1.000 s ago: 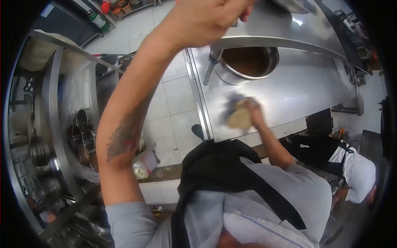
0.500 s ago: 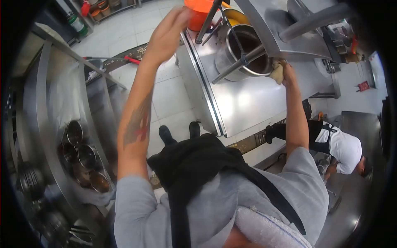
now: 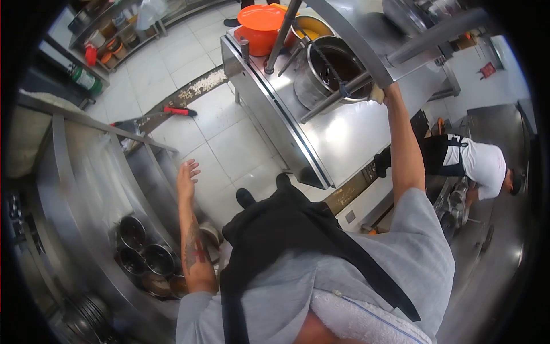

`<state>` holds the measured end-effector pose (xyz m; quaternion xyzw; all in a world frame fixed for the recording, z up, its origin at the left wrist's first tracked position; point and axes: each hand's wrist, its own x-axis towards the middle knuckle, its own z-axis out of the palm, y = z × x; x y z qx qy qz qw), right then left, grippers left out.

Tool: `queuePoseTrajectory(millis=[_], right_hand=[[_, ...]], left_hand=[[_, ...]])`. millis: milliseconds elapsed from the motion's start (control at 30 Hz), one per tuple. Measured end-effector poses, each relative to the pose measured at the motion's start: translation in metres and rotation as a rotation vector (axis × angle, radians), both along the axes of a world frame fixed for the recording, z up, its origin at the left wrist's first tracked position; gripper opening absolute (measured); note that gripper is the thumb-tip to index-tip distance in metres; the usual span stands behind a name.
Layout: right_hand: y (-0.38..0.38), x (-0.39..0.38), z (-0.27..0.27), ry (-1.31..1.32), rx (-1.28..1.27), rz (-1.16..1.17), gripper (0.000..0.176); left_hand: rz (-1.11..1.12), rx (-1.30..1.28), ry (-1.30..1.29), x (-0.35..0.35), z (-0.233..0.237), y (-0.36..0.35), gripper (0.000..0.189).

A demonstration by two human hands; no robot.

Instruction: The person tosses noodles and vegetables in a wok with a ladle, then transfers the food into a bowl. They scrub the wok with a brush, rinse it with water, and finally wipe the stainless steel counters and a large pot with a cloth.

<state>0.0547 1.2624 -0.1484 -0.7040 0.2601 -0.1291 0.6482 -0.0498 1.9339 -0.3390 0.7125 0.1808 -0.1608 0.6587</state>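
My right hand [image 3: 391,93] reaches onto the steel counter [image 3: 349,141], closed on a pale yellowish cloth [image 3: 377,94]. The cloth sits against the rim of a large metal pot [image 3: 309,87] with dark contents, and a leg of the raised steel stand partly hides both hand and pot. My left hand [image 3: 187,178] hangs free over the floor, with its fingers apart and nothing in it. It is nearest the steel shelf unit on the left.
An orange plastic container [image 3: 260,34] and a pot with yellow contents [image 3: 314,27] stand behind the large pot. A metal stand leg [image 3: 335,102] crosses over it. Several small pots [image 3: 158,259] sit on the left shelf. A person in white [image 3: 481,166] bends at the right.
My left hand has dropped from near the orange container to the left, towards the shelf unit. My right hand stays by the pot's rim with the cloth. The camera view has shifted.
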Motion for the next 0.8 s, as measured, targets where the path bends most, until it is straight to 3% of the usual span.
queuePoseTrajectory(millis=[233, 300, 333, 400, 500, 533, 600, 667, 767, 800], right_hand=[[-0.001, -0.054, -0.016, -0.056, 0.143, -0.212, 0.039], [-0.005, -0.09, -0.04, 0.003, -0.084, -0.268, 0.041], [0.0, -0.106, -0.047, 0.001, -0.079, -0.287, 0.041], [0.021, -0.125, -0.054, -0.027, 0.034, -0.259, 0.043], [0.05, -0.125, -0.037, -0.092, 0.158, -0.254, 0.036], [0.066, -0.117, -0.023, -0.055, 0.147, -0.322, 0.037], [0.06, -0.104, -0.03, -0.042, 0.12, -0.367, 0.038], [0.047, -0.089, -0.043, -0.041, 0.101, -0.347, 0.045], [0.044, -0.088, -0.041, -0.12, 0.247, -0.385, 0.047], [0.046, -0.088, -0.045, -0.113, 0.253, -0.404, 0.047]], left_hand=[[-0.087, -0.017, -0.068, 0.079, 0.012, 0.01, 0.058], [-0.11, -0.009, -0.096, 0.1, 0.032, -0.002, 0.057], [-0.13, -0.005, -0.099, 0.114, 0.042, -0.012, 0.057], [-0.318, -0.028, -0.219, 0.152, 0.073, -0.052, 0.048], [-0.543, -0.065, -0.648, 0.21, 0.124, -0.143, 0.033], [-0.582, -0.063, -0.785, 0.227, 0.129, -0.179, 0.039], [-0.627, 0.146, -0.833, 0.234, 0.159, -0.245, 0.052], [-0.687, -0.02, -0.701, 0.243, 0.166, -0.288, 0.049], [-0.913, 0.121, -0.708, 0.262, 0.171, -0.292, 0.04], [-0.753, 0.148, -1.126, 0.266, 0.166, -0.29, 0.025]])
